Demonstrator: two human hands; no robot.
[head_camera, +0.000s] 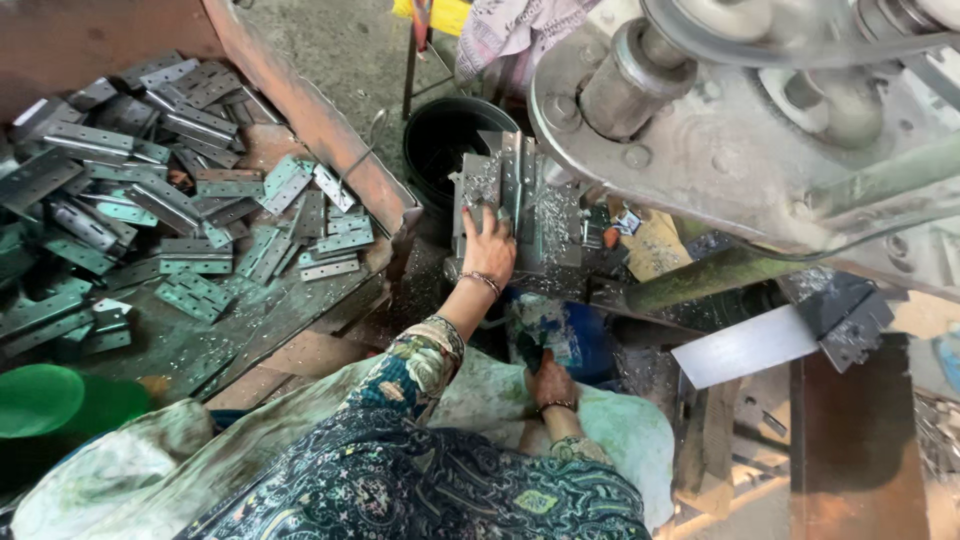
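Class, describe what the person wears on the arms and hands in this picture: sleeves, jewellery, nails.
Both sleeves are dark blue-green cloth with a swirling paisley and flower print. The left hand has red-painted nails and a thin beaded bracelet at the wrist. The right hand also has a thin bracelet at the wrist.

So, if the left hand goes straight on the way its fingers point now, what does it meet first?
The left hand lies on the chip-covered press bed, fingers pointing up the picture. Straight on, it would probably meet first the upright metal hinge plate, then the black bucket behind. Depth is hard to judge.
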